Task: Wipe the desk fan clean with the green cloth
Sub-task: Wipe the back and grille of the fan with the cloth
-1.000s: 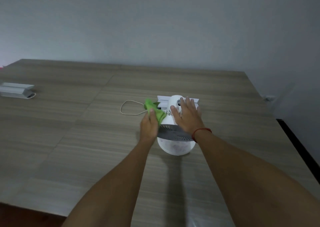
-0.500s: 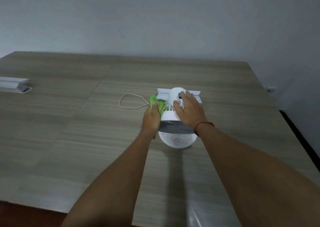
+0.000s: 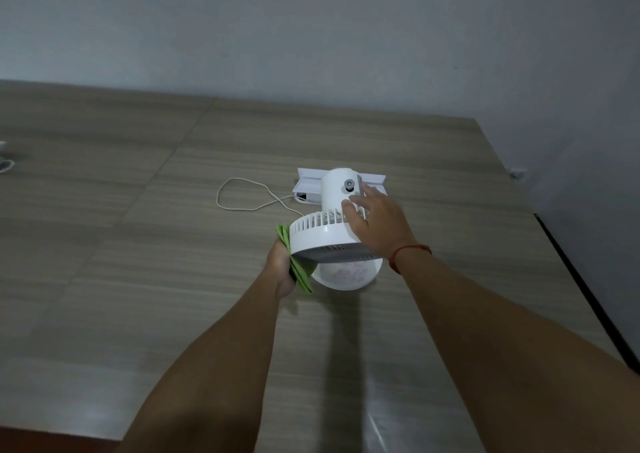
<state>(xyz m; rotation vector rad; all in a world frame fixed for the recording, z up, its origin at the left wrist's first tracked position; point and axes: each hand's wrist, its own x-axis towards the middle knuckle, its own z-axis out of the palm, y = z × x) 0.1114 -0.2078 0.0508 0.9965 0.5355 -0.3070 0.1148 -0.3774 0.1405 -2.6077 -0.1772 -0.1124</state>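
Note:
A white desk fan (image 3: pixel 323 234) stands on the wooden table (image 3: pixel 138 244), its grille facing down toward me and its round base (image 3: pixel 346 274) below. My left hand (image 3: pixel 280 267) grips the folded green cloth (image 3: pixel 299 272) against the lower left rim of the fan head. My right hand (image 3: pixel 379 222) lies flat on the back of the fan head, fingers spread near the grey knob (image 3: pixel 349 185), steadying it.
A white cord (image 3: pixel 242 193) loops on the table left of the fan. A flat white piece (image 3: pixel 308 182) lies behind the fan. The table's right edge runs near a dark floor strip (image 3: pixel 588 296). A white object (image 3: pixel 5 165) sits at the far left.
My left hand has slid the cloth from the upper left back of the fan head down to its lower left rim. My right hand stays on the fan's back.

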